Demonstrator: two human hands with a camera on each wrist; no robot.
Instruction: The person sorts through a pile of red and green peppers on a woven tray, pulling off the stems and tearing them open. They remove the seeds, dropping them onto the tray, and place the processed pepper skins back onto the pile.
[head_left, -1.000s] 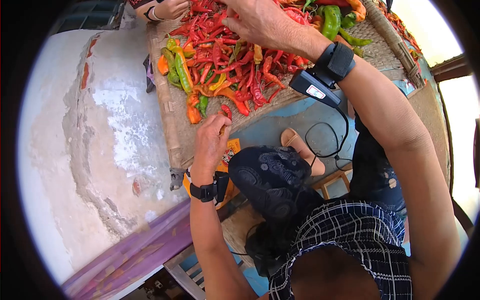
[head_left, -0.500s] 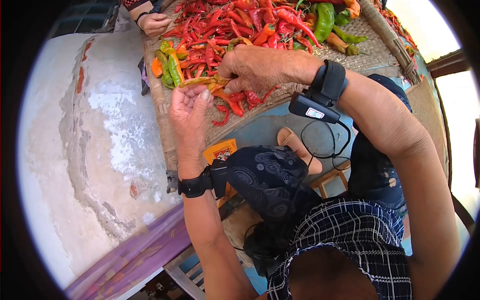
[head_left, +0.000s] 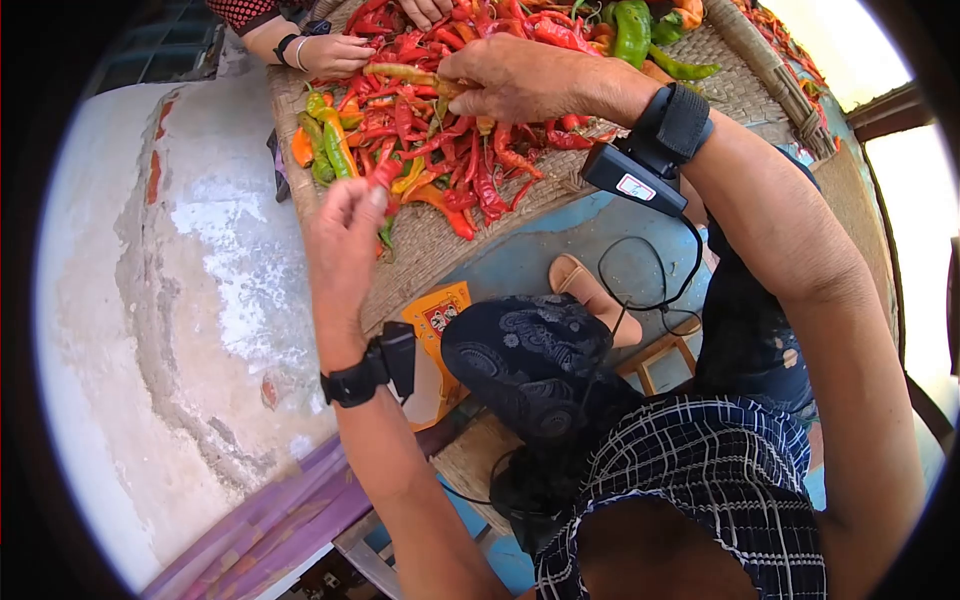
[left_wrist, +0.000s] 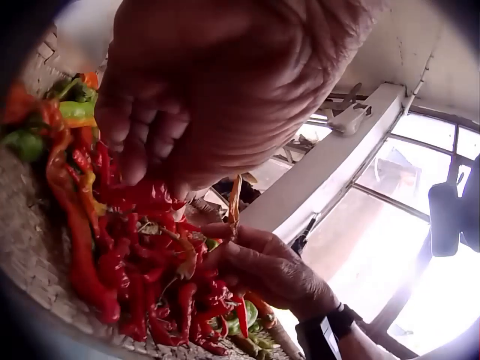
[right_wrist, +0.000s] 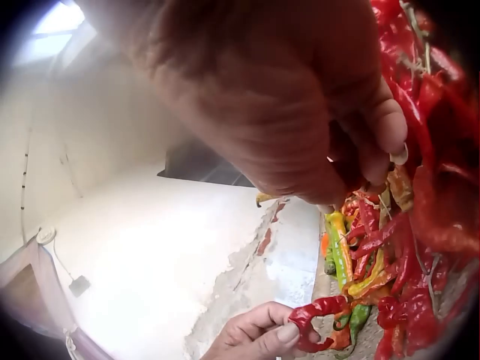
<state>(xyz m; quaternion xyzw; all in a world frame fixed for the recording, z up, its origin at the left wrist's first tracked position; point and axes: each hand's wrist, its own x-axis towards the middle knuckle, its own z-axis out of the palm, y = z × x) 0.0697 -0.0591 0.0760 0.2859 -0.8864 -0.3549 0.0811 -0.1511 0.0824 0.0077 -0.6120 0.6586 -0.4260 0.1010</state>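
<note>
My left hand [head_left: 343, 245] pinches a red pepper [head_left: 385, 172] between thumb and fingertips at the near left of the pepper pile [head_left: 470, 140]; the right wrist view shows this curled red pepper [right_wrist: 319, 311] too. Over the middle of the pile, my right hand [head_left: 535, 78] holds a yellowish-brown pepper [head_left: 400, 72] that points left from its fingers. In the left wrist view a dry yellow tip [left_wrist: 235, 201] stands up from that right hand [left_wrist: 266, 266]. Green and yellow peppers [head_left: 330, 135] lie at the pile's left side.
Another person's hand [head_left: 335, 55] rests at the pile's far left, with more fingers [head_left: 426, 10] at the top edge. The woven mat [head_left: 400, 275] has a rolled edge. An orange packet [head_left: 440, 310] lies below it, a wall [head_left: 220, 250] stands left, and larger green peppers [head_left: 632, 35] lie far right.
My hands have moved apart. The left now has a red pepper and sits lower left; the right has moved up with the yellowish-brown one. The other person's hand has reached in over the peppers.
</note>
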